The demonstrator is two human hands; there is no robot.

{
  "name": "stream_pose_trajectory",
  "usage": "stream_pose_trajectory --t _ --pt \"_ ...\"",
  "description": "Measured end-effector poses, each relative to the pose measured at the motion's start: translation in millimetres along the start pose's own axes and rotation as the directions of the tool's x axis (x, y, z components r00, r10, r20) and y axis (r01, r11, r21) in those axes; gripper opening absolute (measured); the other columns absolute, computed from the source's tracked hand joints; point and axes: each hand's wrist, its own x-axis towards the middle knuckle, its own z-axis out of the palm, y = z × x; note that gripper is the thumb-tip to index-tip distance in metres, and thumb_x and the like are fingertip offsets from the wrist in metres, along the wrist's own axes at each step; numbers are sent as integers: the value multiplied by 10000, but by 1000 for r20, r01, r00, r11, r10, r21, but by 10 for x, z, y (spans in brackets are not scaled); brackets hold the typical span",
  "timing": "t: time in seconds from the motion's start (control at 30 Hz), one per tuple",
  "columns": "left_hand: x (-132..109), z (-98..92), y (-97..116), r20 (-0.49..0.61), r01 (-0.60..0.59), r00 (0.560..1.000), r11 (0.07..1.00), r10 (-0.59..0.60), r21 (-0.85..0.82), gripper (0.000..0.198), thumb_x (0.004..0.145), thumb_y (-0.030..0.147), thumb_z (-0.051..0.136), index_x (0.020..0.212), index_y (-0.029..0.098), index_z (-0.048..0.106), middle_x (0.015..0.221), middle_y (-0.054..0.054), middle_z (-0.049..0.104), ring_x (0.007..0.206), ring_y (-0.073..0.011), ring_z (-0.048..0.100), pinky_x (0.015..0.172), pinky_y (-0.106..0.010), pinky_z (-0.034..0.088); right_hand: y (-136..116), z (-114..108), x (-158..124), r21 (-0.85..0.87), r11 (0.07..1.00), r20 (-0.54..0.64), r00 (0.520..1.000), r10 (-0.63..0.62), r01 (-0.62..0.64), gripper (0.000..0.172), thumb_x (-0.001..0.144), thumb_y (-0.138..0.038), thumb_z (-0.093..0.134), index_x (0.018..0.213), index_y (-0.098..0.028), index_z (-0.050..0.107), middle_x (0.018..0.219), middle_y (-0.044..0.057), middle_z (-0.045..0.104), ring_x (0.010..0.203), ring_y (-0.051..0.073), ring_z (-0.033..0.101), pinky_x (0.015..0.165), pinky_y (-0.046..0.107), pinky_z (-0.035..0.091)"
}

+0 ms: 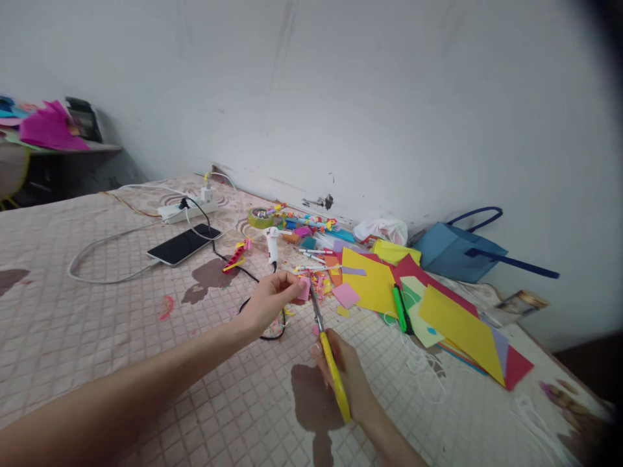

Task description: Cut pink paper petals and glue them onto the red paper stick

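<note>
My left hand (pixel 269 300) pinches a small pink piece of paper (pixel 304 289) above the patterned table surface. My right hand (pixel 346 376) is closed around the yellow handles of a pair of scissors (pixel 327 350). The scissor blades point up toward the pink paper and touch its lower edge. Small coloured paper scraps (pixel 321 280) lie just behind the paper.
Sheets of yellow, red and green paper (pixel 438 311) spread to the right with a green marker (pixel 400 309). A white glue gun (pixel 273 245), pens, a tape roll (pixel 260 218), a phone (pixel 183 244) on a cable, a power strip (pixel 187 209) and a blue bag (pixel 455 250) lie beyond.
</note>
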Motion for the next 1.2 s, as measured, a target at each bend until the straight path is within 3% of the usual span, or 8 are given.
stream_pose_trajectory --t 1.2 --pt "20 -15 -19 -5 2 1000 1000 -3 -14 249 714 362 667 669 135 575 659 -1 599 643 -107 560 664 -245 484 -49 14 17 28 999 -27 999 37 -36 214 783 -352 523 681 -212 398 561 -62 375 446 89 340 410 206 296"
